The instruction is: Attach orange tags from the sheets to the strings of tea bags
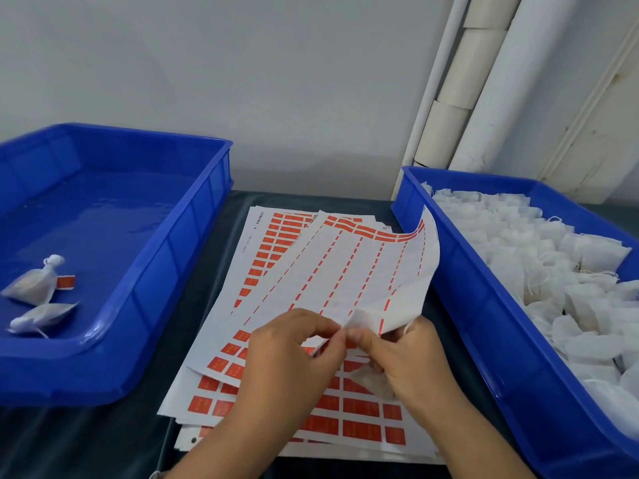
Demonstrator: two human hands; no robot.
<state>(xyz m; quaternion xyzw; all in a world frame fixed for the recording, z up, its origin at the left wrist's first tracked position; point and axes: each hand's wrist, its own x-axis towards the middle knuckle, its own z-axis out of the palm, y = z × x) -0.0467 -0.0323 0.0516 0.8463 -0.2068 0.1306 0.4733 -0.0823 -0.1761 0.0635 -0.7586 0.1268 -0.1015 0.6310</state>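
Note:
A stack of white sheets (262, 402) with orange tags lies on the dark table between two blue trays. The top sheet (345, 271) is mostly stripped, and its near right corner curls up. My left hand (290, 354) pinches something small at that lifted corner. My right hand (404, 357) meets it fingertip to fingertip and holds a white tea bag (373, 382) under its palm. What sits between the fingertips is hidden. Two tea bags (34, 288) lie in the left tray, one with an orange tag (65, 282).
The left blue tray (166, 271) is nearly bare. The right blue tray (460, 305) is heaped with several white tea bags (553, 271). White pipes (484, 98) lean against the wall behind it.

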